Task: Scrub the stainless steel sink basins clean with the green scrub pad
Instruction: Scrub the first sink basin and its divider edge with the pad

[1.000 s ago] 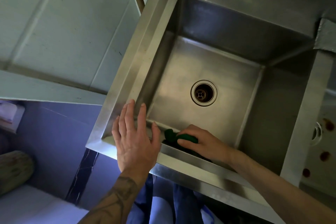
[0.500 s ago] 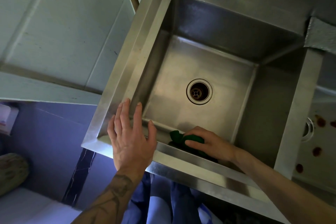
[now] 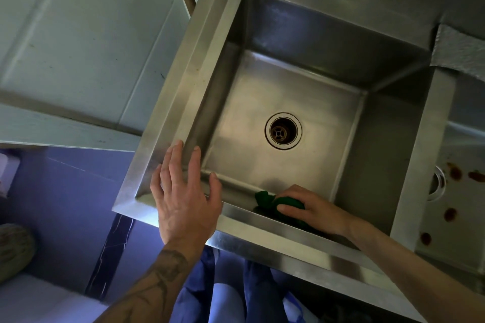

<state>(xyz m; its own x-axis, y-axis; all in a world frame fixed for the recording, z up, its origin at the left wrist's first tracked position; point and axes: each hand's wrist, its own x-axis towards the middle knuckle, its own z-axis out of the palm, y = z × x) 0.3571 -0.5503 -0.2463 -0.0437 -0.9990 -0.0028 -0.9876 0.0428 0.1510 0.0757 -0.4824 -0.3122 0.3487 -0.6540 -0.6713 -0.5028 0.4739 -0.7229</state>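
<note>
Stainless steel sink basin [image 3: 288,92] with central drain [image 3: 283,131]: right hand [image 3: 315,208] is clutching the crumpled green scrub pad [image 3: 273,204] against the near wall, long axis running along it, while left hand [image 3: 183,199] is resting spread-fingered on the rim.

The right hand [image 3: 313,208] covers most of the green scrub pad [image 3: 267,200]. The second basin [image 3: 462,191] runs off the right edge.

left hand [image 3: 185,198]: flat, palm down, fingers spread and pointing away from the body
left forearm [image 3: 152,288]: tattooed, bare, coming up from the bottom edge
right hand [image 3: 313,208]: fingers curled, knuckles up
right arm [image 3: 409,267]: bare, stretched in from lower right
</note>
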